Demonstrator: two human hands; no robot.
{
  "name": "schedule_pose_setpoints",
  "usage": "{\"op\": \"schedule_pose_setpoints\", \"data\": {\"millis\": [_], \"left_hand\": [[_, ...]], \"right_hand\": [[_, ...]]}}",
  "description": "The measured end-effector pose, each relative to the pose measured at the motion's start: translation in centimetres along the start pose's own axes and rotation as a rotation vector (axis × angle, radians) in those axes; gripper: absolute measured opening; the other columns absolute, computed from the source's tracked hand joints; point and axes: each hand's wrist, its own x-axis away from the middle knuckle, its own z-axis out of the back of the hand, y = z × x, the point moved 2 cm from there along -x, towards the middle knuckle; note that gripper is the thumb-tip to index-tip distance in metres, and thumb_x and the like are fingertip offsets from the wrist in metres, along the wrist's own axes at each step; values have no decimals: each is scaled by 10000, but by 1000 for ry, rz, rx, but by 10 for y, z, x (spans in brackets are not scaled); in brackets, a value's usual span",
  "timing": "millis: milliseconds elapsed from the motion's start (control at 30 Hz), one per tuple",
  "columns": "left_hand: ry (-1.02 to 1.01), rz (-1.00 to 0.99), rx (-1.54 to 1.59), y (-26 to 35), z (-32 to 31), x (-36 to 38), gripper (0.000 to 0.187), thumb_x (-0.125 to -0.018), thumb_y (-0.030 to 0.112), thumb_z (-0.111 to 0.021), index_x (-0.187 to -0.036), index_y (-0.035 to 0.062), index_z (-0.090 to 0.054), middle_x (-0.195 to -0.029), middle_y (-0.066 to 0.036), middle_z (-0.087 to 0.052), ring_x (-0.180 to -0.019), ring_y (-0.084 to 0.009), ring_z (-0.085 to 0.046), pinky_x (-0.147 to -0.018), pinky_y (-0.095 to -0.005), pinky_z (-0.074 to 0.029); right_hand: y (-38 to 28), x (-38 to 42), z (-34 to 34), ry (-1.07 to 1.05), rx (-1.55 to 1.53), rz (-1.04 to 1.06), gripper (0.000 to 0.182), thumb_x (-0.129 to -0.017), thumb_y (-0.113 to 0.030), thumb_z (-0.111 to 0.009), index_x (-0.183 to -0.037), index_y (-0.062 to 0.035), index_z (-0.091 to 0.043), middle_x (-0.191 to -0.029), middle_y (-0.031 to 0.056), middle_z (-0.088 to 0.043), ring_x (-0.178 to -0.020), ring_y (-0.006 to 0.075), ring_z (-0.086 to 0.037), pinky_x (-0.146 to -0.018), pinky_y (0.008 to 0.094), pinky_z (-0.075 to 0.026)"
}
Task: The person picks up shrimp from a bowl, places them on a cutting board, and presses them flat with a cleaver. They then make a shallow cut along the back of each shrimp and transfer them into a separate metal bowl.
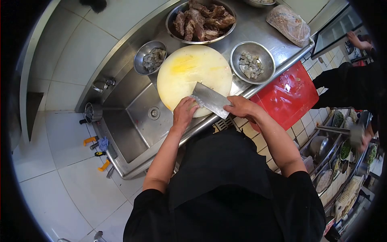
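My right hand [242, 108] is wrapped round the handle end of a broad cleaver [211, 99], its blade slanting across the near part of a round, pale cutting board [193, 60]. At the board's near left edge, the bent fingers of my left hand [184, 113] close on a small greyish, translucent piece that looks like a peeled shrimp [196, 100], right beside the blade. Similar greyish pieces lie in a steel bowl [139, 56] left of the board. Another steel bowl [268, 74] on the right holds more of them.
A large bowl of dark meat [201, 22] stands behind the board, with a plastic-wrapped bag [288, 25] farther right. A steel sink [141, 117] lies to the left. On the right are a red bin lid [284, 99] and another person in dark clothes [354, 86].
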Motion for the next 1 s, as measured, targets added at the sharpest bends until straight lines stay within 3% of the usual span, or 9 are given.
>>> {"op": "schedule_pose_setpoints", "data": {"millis": [200, 367, 533, 733, 833, 1000], "left_hand": [[13, -28, 1, -4, 1, -3, 345, -843, 237, -787, -1135, 64, -727, -1204, -130, -674, -1110, -299, -655, -964, -372, -523], [-66, -22, 15, 2, 9, -17, 320, -841, 107, -730, -1155, 55, -702, -1165, -140, -661, -1103, -330, -624, -963, -399, -501], [-143, -172, -126, 6, 10, -35, 335, -852, 112, -704, -1180, 52, -671, -1184, -154, -642, -1184, -354, -565, -1001, -431, -466], [-211, -25, -97, 16, 10, -49, 250, -878, 114, -686, -1113, 31, -668, -1100, -177, -674, -1019, -334, -653, -899, -415, -521], [-85, 24, 20, 32, 11, -50, 212, -885, 112, -679, -1079, 26, -674, -1017, -172, -695, -903, -315, -687, -822, -405, -547], [-77, 186, 38, 34, -5, -26, 337, -831, 113, -706, -1162, 51, -685, -993, -165, -713, -847, -284, -703, -795, -384, -564]], "right_hand": [[29, 20, -30, 140, -74, 11, 396, -950, -317, -592, -1177, 6, -632, -1122, 288, -669, -1103, 439, -628, -950, 481, -488], [10, 61, -23, 261, -156, -127, 372, -969, -290, -569, -1208, -8, -612, -1136, 291, -664, -1121, 453, -613, -953, 507, -476], [13, 82, -23, 324, -134, -238, 354, -975, -301, -563, -1151, 6, -586, -1094, 297, -665, -1095, 475, -611, -923, 536, -468], [23, 107, -27, 388, -162, -271, 355, -976, -328, -572, -1042, 21, -546, -991, 321, -648, -1008, 506, -611, -848, 554, -460], [34, 114, -35, 417, -189, -264, 365, -976, -337, -579, -1012, 22, -529, -941, 323, -637, -960, 510, -612, -806, 554, -456], [37, 117, -43, 464, -235, -232, 358, -977, -331, -583, -1006, 21, -523, -899, 315, -630, -922, 505, -616, -771, 543, -461]]}}
